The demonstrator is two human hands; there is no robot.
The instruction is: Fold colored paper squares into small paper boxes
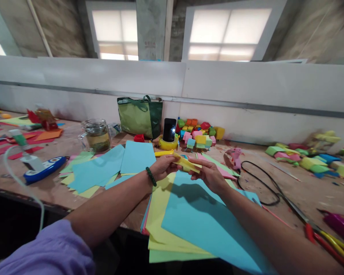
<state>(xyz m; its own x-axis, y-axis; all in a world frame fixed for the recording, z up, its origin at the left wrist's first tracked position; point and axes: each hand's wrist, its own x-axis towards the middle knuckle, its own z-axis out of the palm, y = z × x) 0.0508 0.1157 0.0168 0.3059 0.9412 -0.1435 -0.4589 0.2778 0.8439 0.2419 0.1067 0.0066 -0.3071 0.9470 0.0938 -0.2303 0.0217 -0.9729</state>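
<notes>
A folded piece of yellow paper (186,163) is held up between my two hands, over a stack of coloured sheets. My left hand (164,167) pinches its left end, and a dark green bead bracelet circles that wrist. My right hand (208,173) grips the right end, thumb below and fingers along the top. Directly beneath lies a large blue sheet (200,217), on top of yellow sheets (160,225) and a green one at the table's front edge. Shadows of both hands fall on the blue sheet.
Paper cubes (200,139) pile up behind a phone (169,130) on a yellow stand. A green bag (137,114) and glass mug (96,135) stand left. To the right are a pink glue gun (235,157) with black cord, and scissors (306,221). A blue power strip (46,170) lies left.
</notes>
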